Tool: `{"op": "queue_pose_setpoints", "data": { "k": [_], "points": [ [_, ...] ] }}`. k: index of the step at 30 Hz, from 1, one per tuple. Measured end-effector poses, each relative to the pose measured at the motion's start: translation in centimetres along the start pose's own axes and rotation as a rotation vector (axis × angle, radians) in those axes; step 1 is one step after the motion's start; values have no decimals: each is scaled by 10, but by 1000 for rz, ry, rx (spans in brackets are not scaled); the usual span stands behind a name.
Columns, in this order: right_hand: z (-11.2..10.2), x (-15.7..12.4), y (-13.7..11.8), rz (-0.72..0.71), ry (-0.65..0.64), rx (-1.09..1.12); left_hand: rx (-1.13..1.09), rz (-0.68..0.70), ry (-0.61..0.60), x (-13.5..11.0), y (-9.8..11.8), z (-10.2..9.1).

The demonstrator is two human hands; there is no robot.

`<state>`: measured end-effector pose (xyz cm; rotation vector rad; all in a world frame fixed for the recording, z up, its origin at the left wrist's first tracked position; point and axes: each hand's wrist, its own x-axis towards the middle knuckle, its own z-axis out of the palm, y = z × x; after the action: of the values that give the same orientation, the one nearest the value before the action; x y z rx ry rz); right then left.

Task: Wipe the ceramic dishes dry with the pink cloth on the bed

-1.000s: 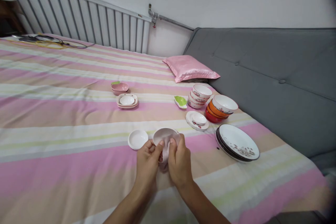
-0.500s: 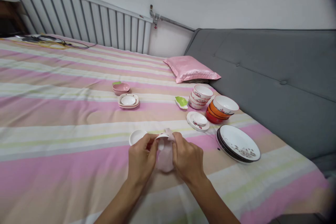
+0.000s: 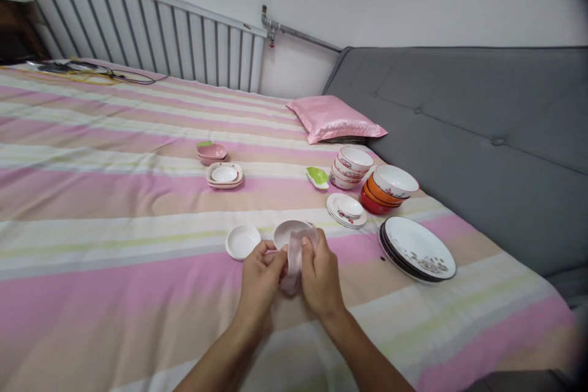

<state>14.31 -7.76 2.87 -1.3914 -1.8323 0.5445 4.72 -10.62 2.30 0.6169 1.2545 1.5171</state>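
Bowl (image 3: 285, 229) and cloth (image 3: 293, 263) together in two hands, over the striped bed (image 3: 138, 324), low centre of view. Work looks mid-way: cloth laid over the near rim and partly into the bowl, which reads as wiping under way, not finished. Left hand (image 3: 260, 272) closed, thumb and fingers pinching at the bowl's near left edge, where cloth and rim meet. Right hand (image 3: 321, 275) closed round the right side, thumb pressing the cloth against the bowl. Done and left: the sorted stacks suggest much is already set out, but nothing marks which pieces have been wiped. To the right stand plates (image 3: 413, 245), saucers (image 3: 334, 203), patterned bowls (image 3: 353, 162), orange and red bowls (image 3: 380, 192), with a leaf dish (image 3: 316, 177) near them. Farther off, left: pink bowls (image 3: 212, 152) and square dishes (image 3: 225, 185). A white dish (image 3: 243, 242) lies alone, just beside the left hand; its turn may be to come, judging by place only. Bowl itself: small, pale, smooth inside, tilted with its mouth toward the viewer; near part hidden by cloth and fingers. Underside out of sight; cannot tell whether it touches the bed. Cloth thin, pale pink-grey, bunched, its lower end hanging between the hands.
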Motion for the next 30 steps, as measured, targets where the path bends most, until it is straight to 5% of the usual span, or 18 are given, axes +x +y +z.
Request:
{"op": "queue_pose_setpoints", "data": {
  "k": [4, 7, 9, 15, 20, 25, 30],
  "points": [
    [-20, 9, 6, -175, -179, -249, 396, 321, 29, 8, 11, -15],
    [-25, 10, 6, -265, -177, -513, 708, 542, 72, 9, 13, -22],
    [-23, 8, 6, -312, -142, -598, 811, 568, 66, 9, 11, -23],
    [-15, 5, 11, -369, -69, -658, 619, 395, -96, 11, 10, -20],
    [-12, 6, 10, -194, 24, -459, 287, 200, -148, 7, 5, -13],
    [0, -3, 7, -29, -28, -152, -4, 7, -42, 3, 6, -2],
    [9, -13, 7, 26, -172, 136, -107, -33, 28, 6, 16, -4]
  ]
}}
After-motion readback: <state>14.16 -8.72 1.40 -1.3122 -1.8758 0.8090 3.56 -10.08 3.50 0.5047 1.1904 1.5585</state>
